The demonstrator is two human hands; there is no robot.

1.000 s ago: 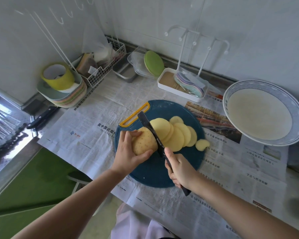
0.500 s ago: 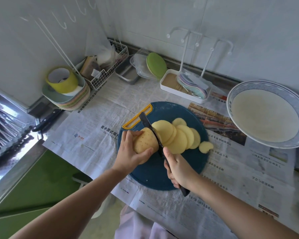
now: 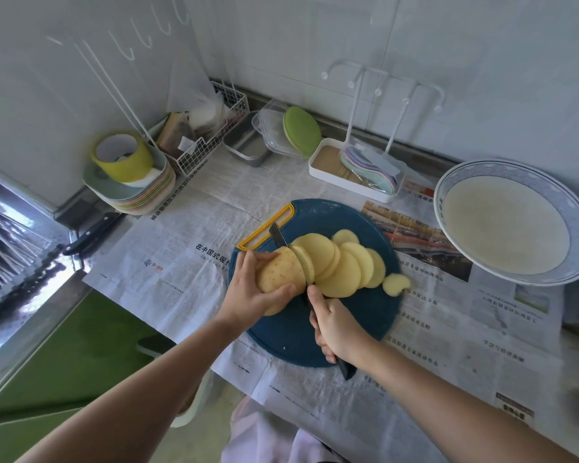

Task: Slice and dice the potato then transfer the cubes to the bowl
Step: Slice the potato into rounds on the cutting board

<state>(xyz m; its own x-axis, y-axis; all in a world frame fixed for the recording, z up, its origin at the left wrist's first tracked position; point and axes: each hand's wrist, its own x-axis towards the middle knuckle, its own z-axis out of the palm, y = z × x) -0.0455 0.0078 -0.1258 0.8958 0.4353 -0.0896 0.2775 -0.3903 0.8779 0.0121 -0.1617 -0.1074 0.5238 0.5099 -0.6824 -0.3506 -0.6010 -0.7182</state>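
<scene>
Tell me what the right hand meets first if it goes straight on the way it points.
Probably the potato: the right hand, gripping the knife, points up-left along it, and the knife sits in the potato that the left hand holds. Depth is uncertain.

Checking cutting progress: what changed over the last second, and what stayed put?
The knife has sunk down into the potato, parting a new slice. The left hand still grips the potato, the right hand the knife handle. The fanned slices, cutting board and bowl stayed put.
</scene>
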